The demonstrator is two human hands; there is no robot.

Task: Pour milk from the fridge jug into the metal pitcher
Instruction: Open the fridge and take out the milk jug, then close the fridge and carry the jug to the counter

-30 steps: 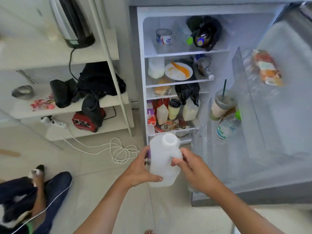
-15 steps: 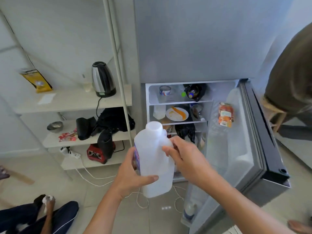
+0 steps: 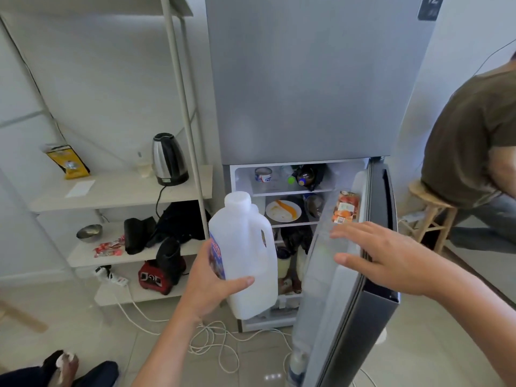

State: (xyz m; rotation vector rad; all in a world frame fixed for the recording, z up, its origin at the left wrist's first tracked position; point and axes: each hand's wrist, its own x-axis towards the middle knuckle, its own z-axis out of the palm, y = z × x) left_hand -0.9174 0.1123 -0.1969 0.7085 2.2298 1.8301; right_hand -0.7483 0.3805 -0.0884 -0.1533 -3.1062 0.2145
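A white plastic milk jug (image 3: 245, 252) with a cap and a blue label hangs upright in front of the open fridge, milk filling only its lower part. My left hand (image 3: 209, 286) grips its lower side, thumb across the front. My right hand (image 3: 382, 255) is off the jug, fingers spread, flat against the inner edge of the fridge door (image 3: 349, 275). No metal pitcher is in view.
The door stands half open beside the fridge shelves (image 3: 290, 191) with a plate, cans and bottles. A white rack (image 3: 117, 191) on the left holds a kettle (image 3: 167, 160), a steel bowl and a blender. Cables lie on the floor. A person sits on a stool (image 3: 430, 216) at right; someone's legs at bottom left.
My right hand has let go of the jug's handle and moved right onto the fridge door. The jug stays in my left hand. The view has risen.
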